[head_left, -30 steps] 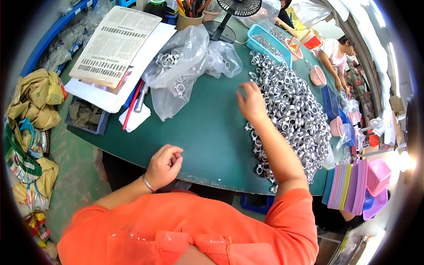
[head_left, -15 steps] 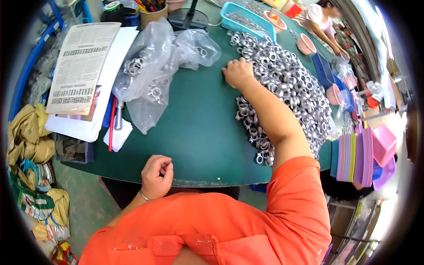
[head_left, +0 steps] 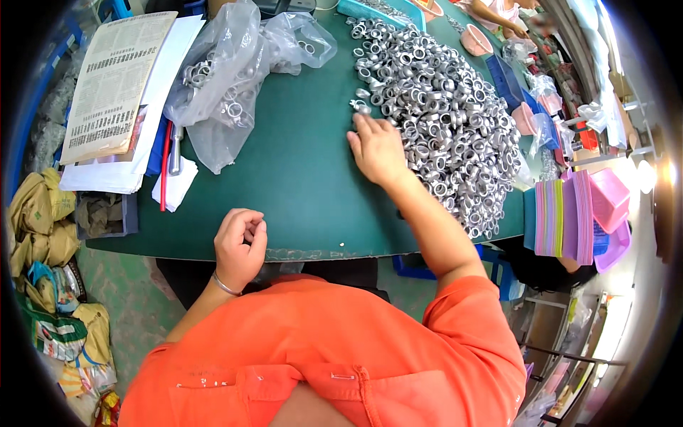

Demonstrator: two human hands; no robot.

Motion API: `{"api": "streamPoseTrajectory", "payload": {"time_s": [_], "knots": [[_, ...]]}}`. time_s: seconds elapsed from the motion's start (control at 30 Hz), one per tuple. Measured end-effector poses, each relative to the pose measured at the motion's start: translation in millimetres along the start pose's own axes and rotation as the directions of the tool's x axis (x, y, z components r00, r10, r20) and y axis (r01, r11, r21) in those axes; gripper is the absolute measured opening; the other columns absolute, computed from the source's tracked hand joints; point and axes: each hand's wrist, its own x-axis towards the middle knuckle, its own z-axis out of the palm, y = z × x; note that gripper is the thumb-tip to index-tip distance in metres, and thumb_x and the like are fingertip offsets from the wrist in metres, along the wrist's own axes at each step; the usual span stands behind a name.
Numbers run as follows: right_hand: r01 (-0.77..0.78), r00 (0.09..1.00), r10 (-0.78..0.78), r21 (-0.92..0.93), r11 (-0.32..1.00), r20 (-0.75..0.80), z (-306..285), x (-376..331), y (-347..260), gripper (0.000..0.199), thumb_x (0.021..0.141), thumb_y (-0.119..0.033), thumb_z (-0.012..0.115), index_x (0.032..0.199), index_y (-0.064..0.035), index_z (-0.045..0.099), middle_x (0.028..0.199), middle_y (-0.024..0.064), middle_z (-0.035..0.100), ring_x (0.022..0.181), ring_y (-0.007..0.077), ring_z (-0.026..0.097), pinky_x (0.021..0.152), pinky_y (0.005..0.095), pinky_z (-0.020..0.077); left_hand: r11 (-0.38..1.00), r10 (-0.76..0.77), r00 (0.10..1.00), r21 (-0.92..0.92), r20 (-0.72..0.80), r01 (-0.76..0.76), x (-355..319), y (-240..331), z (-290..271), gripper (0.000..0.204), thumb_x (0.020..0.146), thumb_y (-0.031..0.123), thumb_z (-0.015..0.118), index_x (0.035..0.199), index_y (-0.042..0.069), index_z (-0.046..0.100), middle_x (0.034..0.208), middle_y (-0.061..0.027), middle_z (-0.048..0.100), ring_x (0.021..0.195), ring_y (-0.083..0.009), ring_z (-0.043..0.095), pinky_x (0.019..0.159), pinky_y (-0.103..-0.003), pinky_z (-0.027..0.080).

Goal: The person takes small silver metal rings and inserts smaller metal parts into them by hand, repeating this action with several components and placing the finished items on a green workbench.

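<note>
Head view: see right hand (head_left: 379,149) loosely spread, apparently holding nothing; just beyond its fingertips, one metal ring (head_left: 360,107), to its right, ring heap (head_left: 455,135). Looks light, stiff, perhaps slippery; better pinched across rim. See left hand (head_left: 242,245) half-curled, visibly without object.

Left hand (head_left: 240,246) is curled, right hand (head_left: 379,151) palm-down.

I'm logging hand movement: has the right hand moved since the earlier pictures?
Yes. Judged against the turquoise tub, the right hand has moved away from it, toward the near edge of the table.
</note>
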Motion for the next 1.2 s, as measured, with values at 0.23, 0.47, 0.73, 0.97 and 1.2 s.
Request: {"api": "streamPoseTrajectory", "payload": {"time_s": [0.23, 0.47, 0.73, 0.97, 1.2], "knots": [[-0.246, 0.946, 0.248, 0.033, 0.969, -0.209, -12, -49, -24, 0.051, 0.085, -0.033, 0.062, 0.121, 0.0013, 0.053, 0.116, 0.0202, 0.058, 0.110, 0.0407, 0.050, 0.095, 0.0483, 0.0384, 1.000, 0.022, 1.000, 0.023, -0.008, -0.022, -1, 0, 2, 0.013, 0.079, -0.007, 0.061, 0.090, -0.002, 0.057, 0.083, -0.0088, 0.057, 0.058, -0.0130, 0.054, 0.051, -0.022, 0.045], [-0.056, 0.944, 0.157, 0.325, 0.944, -0.292, -3, -43, -63, 0.034, 0.081, -0.023, 0.065, 0.113, -0.0123, 0.062, 0.107, 0.0065, 0.066, 0.105, 0.0357, 0.054, 0.090, 0.0458, 0.0412, 0.998, 0.032, 0.999, 0.053, 0.022, -0.033, 0, -1, 7, 0.011, 0.080, -0.006, 0.062, 0.088, -0.002, 0.058, 0.083, -0.0083, 0.057, 0.057, -0.0123, 0.053, 0.051, -0.022, 0.045], [-0.154, 0.925, 0.245, 0.303, 0.940, -0.291, -26, -82, -74, 0.051, 0.084, -0.026, 0.063, 0.124, 0.0024, 0.051, 0.130, 0.0222, 0.049, 0.124, 0.0404, 0.042, 0.102, 0.0507, 0.0313, 0.996, -0.006, 1.000, 0.091, -0.014, 0.008, -3, 0, 4, 0.008, 0.082, -0.005, 0.062, 0.088, -0.002, 0.059, 0.082, -0.0041, 0.057, 0.059, -0.0059, 0.048, 0.054, -0.019, 0.041], [-0.326, 0.936, 0.340, 0.136, 0.936, -0.095, -15, -106, -75, 0.049, 0.087, -0.032, 0.061, 0.122, 0.0008, 0.052, 0.132, 0.0253, 0.046, 0.125, 0.0444, 0.037, 0.102, 0.0592, 0.0269, 0.992, 0.036, 0.998, 0.123, 0.043, -0.041, -2, 0, 10, 0.009, 0.081, -0.006, 0.062, 0.088, -0.002, 0.059, 0.083, -0.0039, 0.057, 0.061, -0.0056, 0.048, 0.054, -0.019, 0.041], [-0.392, 0.886, 0.417, 0.153, 0.907, -0.202, -38, -125, -66, 0.049, 0.087, -0.024, 0.061, 0.125, 0.0035, 0.050, 0.132, 0.0224, 0.047, 0.124, 0.0448, 0.039, 0.105, 0.0513, 0.0288, 0.994, -0.024, 0.997, 0.108, 0.071, 0.016, -2, -1, 3, 0.021, 0.078, -0.005, 0.065, 0.097, 0.000, 0.060, 0.094, -0.0050, 0.058, 0.068, -0.0065, 0.051, 0.056, -0.018, 0.041]]}}
